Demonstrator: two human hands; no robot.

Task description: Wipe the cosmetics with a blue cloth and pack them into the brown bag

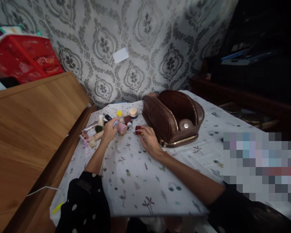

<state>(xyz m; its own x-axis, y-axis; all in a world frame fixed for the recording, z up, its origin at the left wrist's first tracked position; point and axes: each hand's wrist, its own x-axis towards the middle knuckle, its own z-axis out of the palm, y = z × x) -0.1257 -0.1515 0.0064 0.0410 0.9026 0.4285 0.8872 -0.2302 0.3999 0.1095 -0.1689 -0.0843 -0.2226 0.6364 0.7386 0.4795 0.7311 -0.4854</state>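
Observation:
My left hand [110, 130] is closed at the cosmetics pile, its fingers against a pink container [122, 128] with light blue beside it. Whether the blue piece belongs to the container I cannot tell. Between the fingers of my right hand [149, 139] is a small dark red container [138, 130], close to the tablecloth. Just right of that hand stands a brown leather toiletry bag [157, 119], unzipped, its top gaping and its inside dark. Around my left hand lie a cream jar [133, 113], a yellow-lidded pot [119, 114] and a pale pink tube [87, 149].
A patterned white cloth [135, 181] covers the table. Wooden furniture [31, 119] borders it on the left, with a red basket [26, 58] on top. Behind is a patterned wall [145, 42]; dark furniture [232, 94] stands right. A blurred patch [262, 165] hides the right side.

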